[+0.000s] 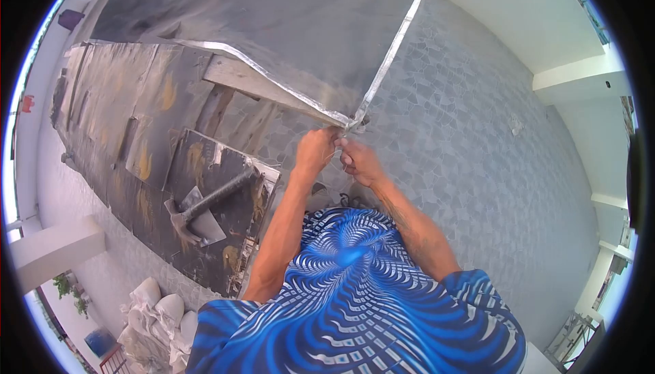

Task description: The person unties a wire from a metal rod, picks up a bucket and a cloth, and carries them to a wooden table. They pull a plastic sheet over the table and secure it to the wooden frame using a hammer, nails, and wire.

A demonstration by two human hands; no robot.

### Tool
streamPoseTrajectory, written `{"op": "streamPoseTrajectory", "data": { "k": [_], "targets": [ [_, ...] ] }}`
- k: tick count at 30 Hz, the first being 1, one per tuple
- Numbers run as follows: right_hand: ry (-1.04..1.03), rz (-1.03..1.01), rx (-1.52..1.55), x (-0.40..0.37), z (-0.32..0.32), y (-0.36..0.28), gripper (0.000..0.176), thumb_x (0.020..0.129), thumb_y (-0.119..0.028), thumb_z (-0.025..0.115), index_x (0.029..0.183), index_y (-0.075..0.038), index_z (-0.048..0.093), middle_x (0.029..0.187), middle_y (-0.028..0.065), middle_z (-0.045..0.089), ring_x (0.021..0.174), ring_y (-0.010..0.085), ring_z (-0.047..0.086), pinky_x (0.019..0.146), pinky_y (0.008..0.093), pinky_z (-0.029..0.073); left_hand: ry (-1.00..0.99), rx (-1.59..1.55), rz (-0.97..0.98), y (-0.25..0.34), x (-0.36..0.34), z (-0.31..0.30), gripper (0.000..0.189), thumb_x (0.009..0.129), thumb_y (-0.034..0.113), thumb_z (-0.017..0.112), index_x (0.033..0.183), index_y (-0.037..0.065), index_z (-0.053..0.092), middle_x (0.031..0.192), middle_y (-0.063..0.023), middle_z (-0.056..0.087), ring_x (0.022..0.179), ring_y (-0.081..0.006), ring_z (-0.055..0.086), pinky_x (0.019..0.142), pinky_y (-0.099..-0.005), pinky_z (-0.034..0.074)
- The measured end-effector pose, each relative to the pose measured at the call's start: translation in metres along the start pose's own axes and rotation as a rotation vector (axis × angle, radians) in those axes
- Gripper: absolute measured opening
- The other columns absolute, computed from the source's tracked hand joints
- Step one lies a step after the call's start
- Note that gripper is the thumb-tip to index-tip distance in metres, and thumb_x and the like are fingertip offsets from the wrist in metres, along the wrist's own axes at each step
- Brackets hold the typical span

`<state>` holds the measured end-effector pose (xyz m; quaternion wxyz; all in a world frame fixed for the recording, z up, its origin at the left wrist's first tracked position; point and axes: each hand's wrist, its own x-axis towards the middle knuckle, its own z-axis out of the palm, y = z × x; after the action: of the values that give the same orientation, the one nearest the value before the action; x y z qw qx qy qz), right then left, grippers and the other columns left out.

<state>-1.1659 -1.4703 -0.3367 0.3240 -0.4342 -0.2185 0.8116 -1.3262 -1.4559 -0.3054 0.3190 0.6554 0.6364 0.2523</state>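
Both of my hands meet at the near corner of a large dark sheet (293,26) with whitish edges. My left hand (316,150) is closed just below that corner, its fingertips pinching something too small to name. Close beside it, my right hand (360,160) has its fingers curled in. A thin strand (332,158) loops down between the two hands, and which fingers hold it is unclear. Left of my arms, a hammer (215,195) lies across a flat metal trowel blade (209,227) on a stained dark board (184,176).
Worn boards (109,101) extend to the left. Grey stone-patterned floor (471,142) lies on the right. Whitish sacks (153,319) are piled at the lower left, near a blue container (99,341). A white beam (58,251) stands at the left.
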Motion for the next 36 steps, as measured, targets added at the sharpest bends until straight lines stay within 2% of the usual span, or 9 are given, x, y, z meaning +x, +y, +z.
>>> {"op": "streamPoseTrajectory", "data": {
  "k": [4, 7, 10, 12, 14, 20, 25, 33, 36],
  "targets": [
    [-0.027, 0.051, -0.275, 0.027, -0.036, -0.014, 0.025, 0.098, -0.028, 0.063, 0.097, -0.006, 0.073, 0.059, -0.0052, 0.049, 0.049, 0.0041, 0.038, 0.043, 0.0229, 0.025, -0.024, 0.136, -0.043, -0.001, 0.003, 0.006, 0.018, 0.089, 0.019, 0.060, 0.097, 0.007, 0.071, 0.084, -0.0221, 0.068, 0.080, -0.0434, 0.065, 0.071, -0.0524, 0.051],
    [-0.038, 0.056, -0.713, 0.037, -0.060, -0.045, 0.028, 0.092, -0.027, 0.066, 0.091, 0.000, 0.073, 0.064, 0.0000, 0.057, 0.056, 0.0080, 0.048, 0.051, 0.0265, 0.038, -0.004, 0.167, -0.068, -0.001, 0.002, 0.012, 0.018, 0.090, 0.019, 0.059, 0.096, 0.007, 0.071, 0.084, -0.0229, 0.067, 0.080, -0.0438, 0.065, 0.071, -0.0533, 0.050],
    [-0.175, -0.044, -1.113, 0.052, -0.066, -0.098, 0.028, 0.092, -0.026, 0.064, 0.094, 0.001, 0.073, 0.069, 0.0064, 0.066, 0.065, 0.0109, 0.057, 0.061, 0.0298, 0.047, 0.046, 0.131, -0.093, -0.002, -0.001, 0.019, 0.018, 0.089, 0.019, 0.058, 0.093, 0.006, 0.070, 0.082, -0.0229, 0.067, 0.078, -0.0438, 0.064, 0.071, -0.0523, 0.049],
    [-0.303, -0.243, -1.396, 0.086, -0.081, -0.121, 0.026, 0.094, -0.033, 0.063, 0.106, -0.013, 0.075, 0.080, 0.0093, 0.071, 0.077, 0.0213, 0.067, 0.072, 0.0366, 0.051, 0.093, 0.048, -0.092, 0.001, -0.001, 0.021, 0.019, 0.089, 0.019, 0.058, 0.091, 0.004, 0.070, 0.079, -0.0222, 0.067, 0.075, -0.0428, 0.065, 0.069, -0.0501, 0.049],
    [-0.379, -0.443, -1.525, 0.103, -0.081, -0.152, 0.024, 0.093, -0.028, 0.063, 0.106, -0.013, 0.075, 0.098, 0.0118, 0.073, 0.092, 0.0282, 0.069, 0.081, 0.0404, 0.053, 0.088, -0.026, -0.179, 0.001, -0.001, 0.022, 0.022, 0.090, 0.019, 0.056, 0.097, 0.005, 0.071, 0.080, -0.0239, 0.067, 0.076, -0.0429, 0.065, 0.070, -0.0480, 0.050],
    [-0.273, -0.588, -1.657, 0.120, -0.076, -0.203, 0.021, 0.089, -0.023, 0.064, 0.100, -0.008, 0.073, 0.093, 0.0147, 0.072, 0.089, 0.0325, 0.068, 0.078, 0.0412, 0.053, 0.055, -0.121, -0.328, 0.026, -0.009, 0.015, 0.024, 0.089, 0.019, 0.058, 0.100, 0.003, 0.071, 0.073, -0.0197, 0.067, 0.071, -0.0370, 0.066, 0.068, -0.0441, 0.051],
    [-0.249, -0.526, -1.567, 0.030, -0.031, -0.222, 0.025, 0.091, -0.023, 0.060, 0.088, 0.000, 0.067, 0.072, 0.0209, 0.063, 0.062, 0.0334, 0.057, 0.062, 0.0411, 0.045, 0.153, -0.081, -0.331, 0.031, -0.017, 0.010, 0.023, 0.089, 0.021, 0.061, 0.095, 0.002, 0.072, 0.067, -0.0165, 0.066, 0.065, -0.0326, 0.067, 0.067, -0.0410, 0.051],
    [-0.032, -0.391, -1.188, -0.043, 0.032, -0.116, 0.029, 0.098, -0.026, 0.050, 0.100, -0.004, 0.070, 0.069, 0.0163, 0.064, 0.064, 0.0289, 0.062, 0.064, 0.0392, 0.047, 0.030, -0.155, -0.308, 0.028, -0.013, -0.006, 0.024, 0.091, 0.023, 0.062, 0.092, 0.001, 0.072, 0.065, -0.0129, 0.066, 0.061, -0.0249, 0.066, 0.062, -0.0368, 0.049],
    [-0.093, -0.231, -1.020, -0.053, 0.029, -0.082, 0.031, 0.100, -0.025, 0.047, 0.104, -0.005, 0.069, 0.071, 0.0104, 0.066, 0.067, 0.0230, 0.063, 0.067, 0.0368, 0.048, 0.078, -0.223, -0.217, 0.016, -0.015, -0.003, 0.026, 0.092, 0.024, 0.061, 0.091, 0.000, 0.071, 0.065, -0.0125, 0.066, 0.060, -0.0246, 0.064, 0.060, -0.0360, 0.049]
  ]
}}
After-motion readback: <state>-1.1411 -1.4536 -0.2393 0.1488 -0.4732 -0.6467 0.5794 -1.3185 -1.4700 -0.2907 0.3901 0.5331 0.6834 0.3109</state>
